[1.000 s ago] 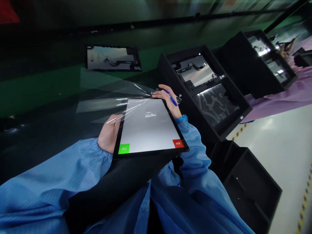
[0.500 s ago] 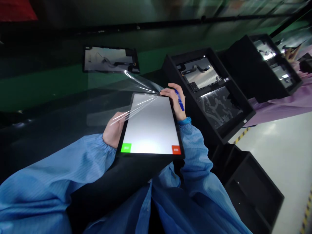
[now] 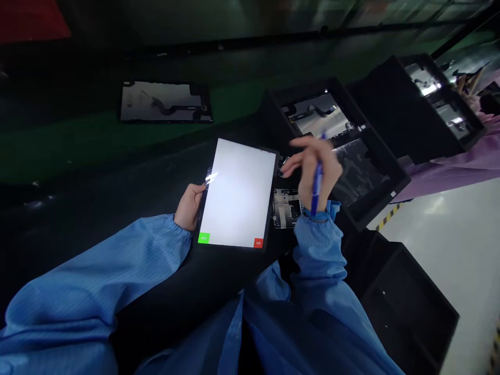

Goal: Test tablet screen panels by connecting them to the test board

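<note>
Mid-frame, pinching left edge of flat, smooth screen (image 3: 239, 195) with left hand (image 3: 189, 208). Bright white, black-edged, green box (image 3: 203, 238) and red box (image 3: 258, 242) in bottom corners. Right of that, holding slim blue pen (image 3: 316, 187) in loosely bent right hand (image 3: 327, 169).

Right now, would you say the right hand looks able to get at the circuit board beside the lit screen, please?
Probably yes: the right hand is close by and most of the circuit board shows uncovered beside the lit screen, though the blue pen it carries may hinder slightly.
</note>
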`<state>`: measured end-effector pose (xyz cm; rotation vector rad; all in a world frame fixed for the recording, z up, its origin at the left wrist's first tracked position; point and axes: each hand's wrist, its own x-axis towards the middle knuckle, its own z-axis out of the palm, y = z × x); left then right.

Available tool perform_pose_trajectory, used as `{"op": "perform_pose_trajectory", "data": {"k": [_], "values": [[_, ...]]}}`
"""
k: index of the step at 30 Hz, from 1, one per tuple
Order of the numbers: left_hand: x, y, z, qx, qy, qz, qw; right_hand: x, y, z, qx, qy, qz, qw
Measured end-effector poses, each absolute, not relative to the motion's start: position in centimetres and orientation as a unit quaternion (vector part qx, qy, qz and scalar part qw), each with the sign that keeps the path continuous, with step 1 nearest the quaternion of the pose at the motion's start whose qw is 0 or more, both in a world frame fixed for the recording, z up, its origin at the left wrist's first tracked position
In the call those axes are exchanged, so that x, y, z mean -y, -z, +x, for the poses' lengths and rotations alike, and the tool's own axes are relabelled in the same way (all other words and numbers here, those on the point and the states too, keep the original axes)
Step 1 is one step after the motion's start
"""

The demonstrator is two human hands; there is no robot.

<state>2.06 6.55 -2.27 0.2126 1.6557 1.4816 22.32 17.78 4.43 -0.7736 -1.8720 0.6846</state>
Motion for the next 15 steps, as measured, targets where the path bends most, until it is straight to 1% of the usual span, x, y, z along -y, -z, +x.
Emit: {"op": "perform_pose_trajectory", "data": {"k": [3, 4, 6, 7, 8, 10, 13, 15], "values": [[-6.6, 2.3, 2.2, -0.678, -0.593, 0.086, 0.426, -15.4, -5.1, 21.1, 0.918, -0.216, -0.235, 0.235], [-6.6, 2.5, 2.1, -0.679, -0.596, 0.093, 0.420, -14.8, -5.0, 20.6, 0.943, -0.181, -0.218, 0.175], [-6.6, 2.8, 2.1, -0.682, -0.601, 0.107, 0.403, -13.9, -4.2, 19.9, 0.963, -0.134, -0.211, 0.103], [-6.6, 2.9, 2.1, -0.686, -0.600, 0.116, 0.395, -13.5, -3.6, 19.7, 0.967, -0.119, -0.211, 0.084], [-6.6, 2.8, 2.1, -0.693, -0.594, 0.123, 0.388, -13.2, -2.9, 19.7, 0.969, -0.102, -0.209, 0.080], [-6.7, 2.6, 2.1, -0.713, -0.575, 0.134, 0.379, -12.6, -1.4, 19.8, 0.972, -0.063, -0.198, 0.112], [-6.8, 2.0, 2.2, -0.727, -0.560, 0.150, 0.368, -11.7, 0.1, 20.5, 0.958, -0.014, -0.185, 0.216], [-6.8, 1.9, 2.2, -0.730, -0.560, 0.158, 0.358, -11.5, 0.2, 21.1, 0.938, -0.014, -0.193, 0.288]]}}
